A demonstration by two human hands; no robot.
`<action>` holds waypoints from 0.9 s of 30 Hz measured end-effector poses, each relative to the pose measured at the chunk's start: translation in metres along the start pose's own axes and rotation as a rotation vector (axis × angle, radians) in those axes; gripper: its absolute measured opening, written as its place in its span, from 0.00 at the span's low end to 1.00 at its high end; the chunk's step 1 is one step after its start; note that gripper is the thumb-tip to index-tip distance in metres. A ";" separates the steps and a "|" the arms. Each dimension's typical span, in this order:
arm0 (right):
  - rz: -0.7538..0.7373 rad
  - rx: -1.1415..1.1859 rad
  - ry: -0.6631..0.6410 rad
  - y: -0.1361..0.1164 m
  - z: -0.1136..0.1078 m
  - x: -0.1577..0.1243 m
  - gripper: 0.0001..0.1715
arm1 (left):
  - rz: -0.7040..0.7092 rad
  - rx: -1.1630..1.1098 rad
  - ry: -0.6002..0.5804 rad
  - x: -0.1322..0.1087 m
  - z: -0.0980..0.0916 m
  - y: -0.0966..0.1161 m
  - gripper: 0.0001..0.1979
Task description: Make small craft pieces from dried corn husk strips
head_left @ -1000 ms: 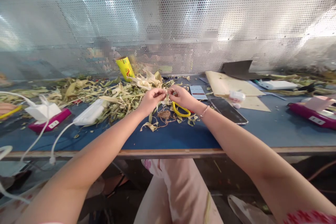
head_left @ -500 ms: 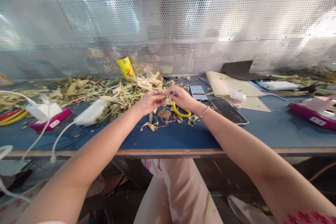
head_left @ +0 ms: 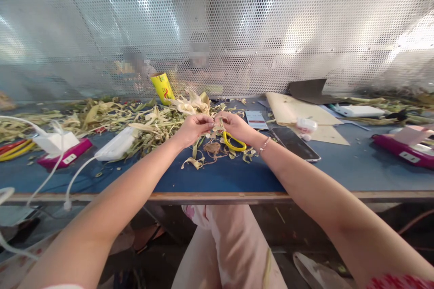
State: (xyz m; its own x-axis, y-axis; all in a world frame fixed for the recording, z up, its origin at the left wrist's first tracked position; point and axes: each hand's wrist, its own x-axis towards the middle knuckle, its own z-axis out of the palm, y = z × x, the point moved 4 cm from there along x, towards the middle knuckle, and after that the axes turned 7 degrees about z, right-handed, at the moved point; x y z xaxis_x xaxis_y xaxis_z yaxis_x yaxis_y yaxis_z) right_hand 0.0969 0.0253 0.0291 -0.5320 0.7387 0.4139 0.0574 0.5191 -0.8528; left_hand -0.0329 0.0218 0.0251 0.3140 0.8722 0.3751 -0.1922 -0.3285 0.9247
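My left hand (head_left: 194, 130) and my right hand (head_left: 233, 125) meet over the middle of the blue table (head_left: 217, 180), fingertips nearly touching. Both are closed in a pinch on a small pale strip of dried husk (head_left: 219, 123). Just below my right hand lie yellow scissor handles (head_left: 234, 142). Beside them is a small tangle of brown twine (head_left: 212, 147), with a curled husk scrap (head_left: 194, 163) nearer the table's edge. A large heap of dried husks (head_left: 154, 122) spreads behind and left of my hands.
At the left are a white adapter (head_left: 117, 144) and a magenta power strip (head_left: 64, 156) with cables. A yellow tube (head_left: 162, 88) leans near the perforated screen (head_left: 237, 22). Right of my hands lie a dark phone (head_left: 295, 143), brown paper (head_left: 298, 113) and another power strip (head_left: 405, 148).
My left hand has shifted slightly, its fingers more bent. The fingers of my right hand have turned a little, and more of the pale strip shows between the hands.
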 end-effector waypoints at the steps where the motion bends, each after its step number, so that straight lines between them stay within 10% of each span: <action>1: 0.028 0.063 -0.020 0.002 0.001 0.000 0.07 | 0.028 0.013 -0.006 0.000 0.001 0.002 0.13; 9: 0.197 0.505 -0.096 0.013 0.010 -0.002 0.19 | 0.250 0.245 0.010 -0.002 0.003 0.012 0.09; 27: 0.304 0.853 -0.228 0.008 0.011 -0.007 0.10 | 0.675 0.771 0.062 -0.024 0.028 0.042 0.04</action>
State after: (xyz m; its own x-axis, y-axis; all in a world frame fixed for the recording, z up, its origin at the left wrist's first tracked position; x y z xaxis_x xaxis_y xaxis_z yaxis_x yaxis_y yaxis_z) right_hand 0.0918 0.0196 0.0162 -0.7544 0.6416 0.1390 -0.3703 -0.2410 -0.8971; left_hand -0.0227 -0.0228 0.0570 0.3092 0.4291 0.8487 0.3453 -0.8822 0.3202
